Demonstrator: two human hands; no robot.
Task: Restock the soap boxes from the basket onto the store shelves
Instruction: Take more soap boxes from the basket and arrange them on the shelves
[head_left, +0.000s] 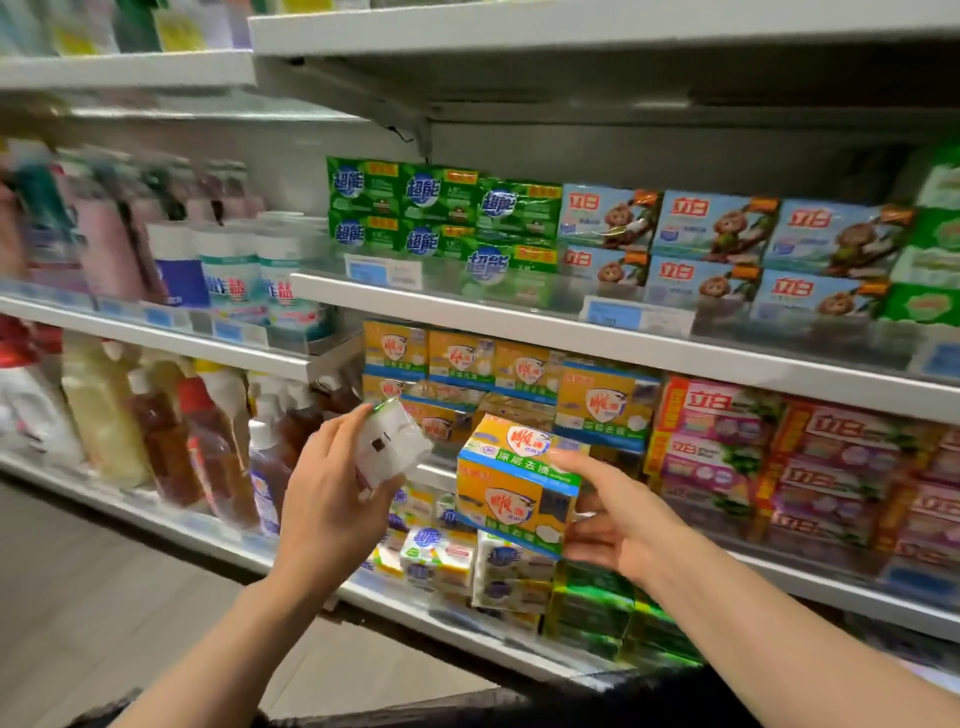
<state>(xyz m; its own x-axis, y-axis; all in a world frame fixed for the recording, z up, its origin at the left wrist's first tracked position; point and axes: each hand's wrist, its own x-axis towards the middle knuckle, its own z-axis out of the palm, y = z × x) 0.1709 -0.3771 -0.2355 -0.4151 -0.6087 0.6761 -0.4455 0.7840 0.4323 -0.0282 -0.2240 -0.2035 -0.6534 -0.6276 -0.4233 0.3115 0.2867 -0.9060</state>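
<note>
My left hand (332, 499) grips a white wrapped soap pack (389, 447) with a green top edge, held up in front of the lower shelf. My right hand (618, 525) holds a yellow soap box (514, 493) with a blue and green band, fingers on its right side and top. This box sits above white and yellow soap packs (447, 558) stacked on the lower shelf (363, 587). More yellow boxes (602, 400) of the same kind fill the shelf behind it. The basket shows only as a dark edge (467, 712) at the bottom.
Green soap packs (441, 208) and blue soap boxes (717, 228) line the upper shelf (519, 322). Pink soap packs (810, 467) stand to the right. Bottles (171, 431) of cleaning liquid crowd the shelves to the left. Green packs (597, 608) lie low at the front.
</note>
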